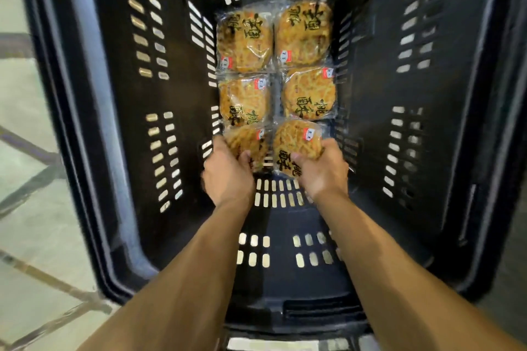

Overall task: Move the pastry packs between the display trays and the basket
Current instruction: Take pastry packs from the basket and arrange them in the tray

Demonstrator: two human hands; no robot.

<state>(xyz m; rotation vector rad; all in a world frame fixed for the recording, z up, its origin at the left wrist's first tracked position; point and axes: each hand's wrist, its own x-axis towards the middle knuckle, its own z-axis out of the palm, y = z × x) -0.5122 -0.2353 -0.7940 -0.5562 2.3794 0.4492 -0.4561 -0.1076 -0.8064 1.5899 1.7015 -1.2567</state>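
I look straight down into a deep black slotted basket [119,128]. Several clear-wrapped round golden pastry packs lie on its floor in two columns. The far row holds one pack at the left [243,40] and one at the right [303,34]. Two more form the middle row, left [242,100] and right [309,92]. My left hand [226,174] grips the near left pack [249,141] by its near edge. My right hand [320,169] grips the near right pack [293,141], thumb on top. Both forearms reach down into the basket.
The basket's tall slotted walls close in on every side, with its thick rim [94,208] around them. Its near floor [285,251] has slots and shows bare black plastic. Pale tiled floor [31,151] with dark lines lies outside on the left.
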